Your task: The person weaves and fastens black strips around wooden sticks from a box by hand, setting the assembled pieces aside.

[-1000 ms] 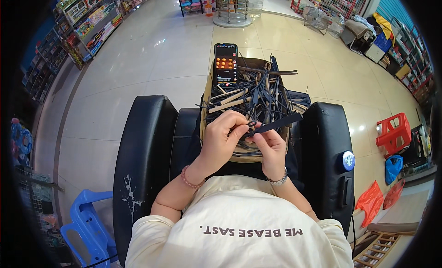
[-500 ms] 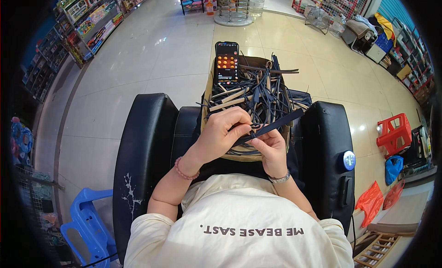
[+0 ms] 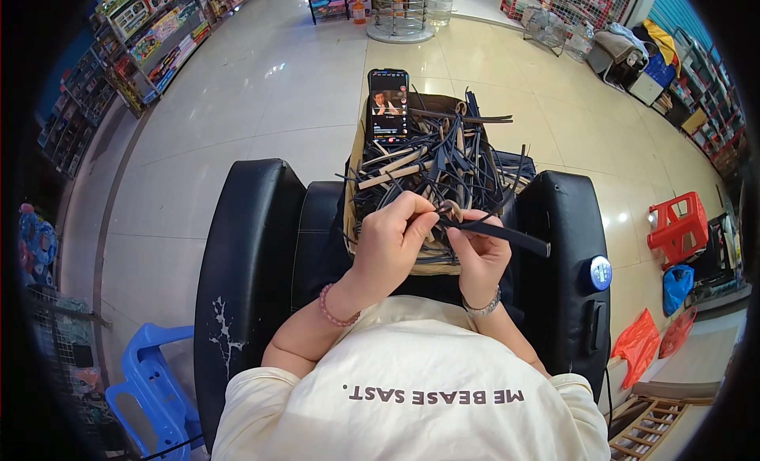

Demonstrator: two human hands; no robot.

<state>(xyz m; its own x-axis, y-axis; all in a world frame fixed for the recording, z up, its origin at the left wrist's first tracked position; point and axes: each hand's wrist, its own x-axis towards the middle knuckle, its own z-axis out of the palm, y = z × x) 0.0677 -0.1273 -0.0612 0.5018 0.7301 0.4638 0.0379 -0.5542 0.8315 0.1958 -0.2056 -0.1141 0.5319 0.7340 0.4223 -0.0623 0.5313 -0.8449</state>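
Strip (image 3: 518,238), dark and flat, is pinched by the fingertips of the left hand (image 3: 393,235) and right hand (image 3: 483,259) above a box (image 3: 358,146); fingers hide part of it, its free end jutting rightward. Inside, dark and tan strips (image 3: 393,176) overlap too densely to separate. A phone (image 3: 388,131) covers the box's far left corner. The pale shirt (image 3: 427,358) blocks much of the black chair (image 3: 247,255).

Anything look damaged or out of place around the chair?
Yes: the left armrest has a jagged pale patch where its black covering looks peeled. Some dark strips jut out past the box, looking untidy.
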